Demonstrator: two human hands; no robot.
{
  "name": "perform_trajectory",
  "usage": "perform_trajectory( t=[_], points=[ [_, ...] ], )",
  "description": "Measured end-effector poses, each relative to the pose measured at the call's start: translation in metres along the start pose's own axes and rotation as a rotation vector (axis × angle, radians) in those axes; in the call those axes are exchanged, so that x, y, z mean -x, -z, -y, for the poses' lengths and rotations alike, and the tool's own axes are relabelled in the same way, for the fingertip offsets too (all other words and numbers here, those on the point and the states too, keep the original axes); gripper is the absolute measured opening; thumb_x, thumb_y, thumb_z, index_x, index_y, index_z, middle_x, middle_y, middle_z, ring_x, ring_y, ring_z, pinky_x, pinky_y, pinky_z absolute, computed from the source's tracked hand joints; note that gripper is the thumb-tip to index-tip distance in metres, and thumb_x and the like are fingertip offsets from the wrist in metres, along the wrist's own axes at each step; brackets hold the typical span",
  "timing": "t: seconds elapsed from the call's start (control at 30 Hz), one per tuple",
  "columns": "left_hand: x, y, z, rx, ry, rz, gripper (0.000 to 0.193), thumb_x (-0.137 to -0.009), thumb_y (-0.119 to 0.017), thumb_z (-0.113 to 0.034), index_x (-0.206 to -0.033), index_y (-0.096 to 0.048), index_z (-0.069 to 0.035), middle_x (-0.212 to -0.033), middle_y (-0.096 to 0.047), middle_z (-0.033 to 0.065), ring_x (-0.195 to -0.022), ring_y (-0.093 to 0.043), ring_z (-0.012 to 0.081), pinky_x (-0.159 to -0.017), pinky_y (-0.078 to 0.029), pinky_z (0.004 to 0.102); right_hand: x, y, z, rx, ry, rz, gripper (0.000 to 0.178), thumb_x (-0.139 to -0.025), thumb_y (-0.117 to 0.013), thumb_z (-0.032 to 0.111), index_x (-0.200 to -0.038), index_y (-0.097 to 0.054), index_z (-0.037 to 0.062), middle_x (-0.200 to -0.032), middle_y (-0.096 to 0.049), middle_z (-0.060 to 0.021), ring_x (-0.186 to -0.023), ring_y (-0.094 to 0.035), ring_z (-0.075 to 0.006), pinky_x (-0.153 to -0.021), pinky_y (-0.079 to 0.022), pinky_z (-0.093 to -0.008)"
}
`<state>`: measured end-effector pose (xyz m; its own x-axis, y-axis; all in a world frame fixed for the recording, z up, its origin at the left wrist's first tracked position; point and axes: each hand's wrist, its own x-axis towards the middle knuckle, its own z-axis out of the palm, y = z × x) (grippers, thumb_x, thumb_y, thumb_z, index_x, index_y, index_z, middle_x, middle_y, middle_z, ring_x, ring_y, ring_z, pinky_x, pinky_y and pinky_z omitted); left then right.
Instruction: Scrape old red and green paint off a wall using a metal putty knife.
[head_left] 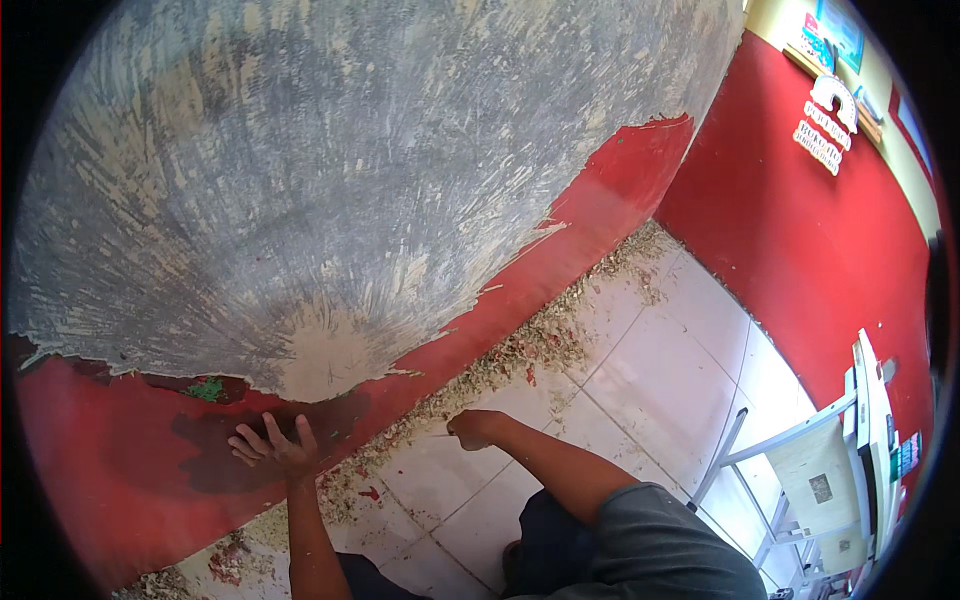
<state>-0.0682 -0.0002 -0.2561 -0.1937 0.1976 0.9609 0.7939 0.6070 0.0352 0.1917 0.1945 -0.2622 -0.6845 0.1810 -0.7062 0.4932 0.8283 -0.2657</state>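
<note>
Wall (380, 180) directly ahead of the person: upper area grey and cream, scraped-looking; lower band of red paint (620, 190) with a ragged upper edge. Left hand (275, 447): fingers spread wide at a dark patch (215, 440) on the red; contact cannot be confirmed. Right hand (475, 428): fingers curled narrow above the floor (640, 360); cannot tell whether they grip anything. Debris (540, 345) lies along the wall base. Risks, judged: loose flakes underfoot could cause a slip; the patch, if wet, could let the left palm slide; jagged paint edges could nick bare skin.
</note>
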Motion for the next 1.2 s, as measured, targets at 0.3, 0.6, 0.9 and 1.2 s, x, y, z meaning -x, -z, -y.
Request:
perform_trajectory(
  t=[0.3,0.6,0.9,1.2],
  points=[
    [0.000,0.003,0.000,0.020,0.017,0.053,0.057,-0.087,-0.055,-0.043,-0.135,-0.041,-0.016,-0.150,-0.018,0.0164,-0.139,-0.007,0.0405,-0.108,-0.007,0.0567,-0.002,0.010,0.011,-0.425,-0.044,0.135,0.054,-0.070,-0.045,0.004,-0.123,-0.052,0.0069,-0.075,-0.061,-0.0126,-0.059,-0.060,-0.0230,-0.047,-0.047,-0.0355],
    [-0.001,-0.002,-0.017,0.004,0.106,0.064,0.062,-0.089,-0.052,-0.044,-0.140,-0.030,-0.016,-0.151,-0.007,0.0199,-0.139,-0.004,0.0430,-0.107,-0.002,0.0606,-0.021,-0.009,-0.023,-0.202,-0.039,0.188,0.023,-0.072,-0.045,0.006,-0.086,-0.058,-0.0057,-0.075,-0.064,-0.0202,-0.057,-0.059,-0.0278,-0.050,-0.049,-0.0396],
    [-0.002,-0.001,-0.021,0.023,0.129,0.075,0.065,-0.089,-0.053,-0.044,-0.142,-0.027,-0.017,-0.152,-0.004,0.0189,-0.139,0.001,0.0433,-0.106,-0.002,0.0623,0.018,0.008,-0.008,-0.477,0.003,-0.003,0.066,-0.075,-0.048,0.005,-0.138,-0.033,0.0143,-0.086,-0.061,-0.0196,-0.066,-0.063,-0.0289,-0.054,-0.052,-0.0382],
    [-0.001,-0.003,-0.022,0.012,0.126,0.056,0.066,-0.088,-0.053,-0.046,-0.142,-0.026,-0.019,-0.152,-0.005,0.0177,-0.139,0.001,0.0421,-0.106,-0.003,0.0612,0.004,0.004,-0.012,-0.435,-0.024,0.082,0.069,-0.068,-0.043,-0.002,-0.135,-0.040,0.0126,-0.088,-0.061,-0.0198,-0.066,-0.063,-0.0281,-0.054,-0.053,-0.0373]
  ],
)
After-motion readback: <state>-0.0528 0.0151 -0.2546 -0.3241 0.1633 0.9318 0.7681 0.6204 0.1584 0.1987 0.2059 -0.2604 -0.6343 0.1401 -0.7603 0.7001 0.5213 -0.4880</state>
